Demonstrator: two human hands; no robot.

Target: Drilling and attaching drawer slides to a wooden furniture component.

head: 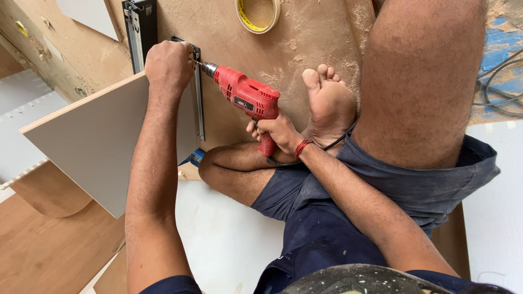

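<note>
— What have you got in each hand?

— My right hand [275,132] is closed tight around the handle of the red drill [246,97], a chunky plastic body with a metal chuck. Its bit points at the drawer rail [198,92], a long, thin strip of grey metal. My left hand [169,65] is curled shut over the top of that rail, pressing it against the edge of the pale board [98,141].

— What's the board like?

— Flat, smooth and off-white, standing on its edge and tilted. Under it lies a rough brown sheet [294,38] dusted with sawdust.

— Anything else close by?

— A second rail [140,30], dark metal, lies just left of my left hand. A roll of tape [258,14], a cream ring, sits on the dusty sheet above the drill; its hollow shows only that sheet.
</note>
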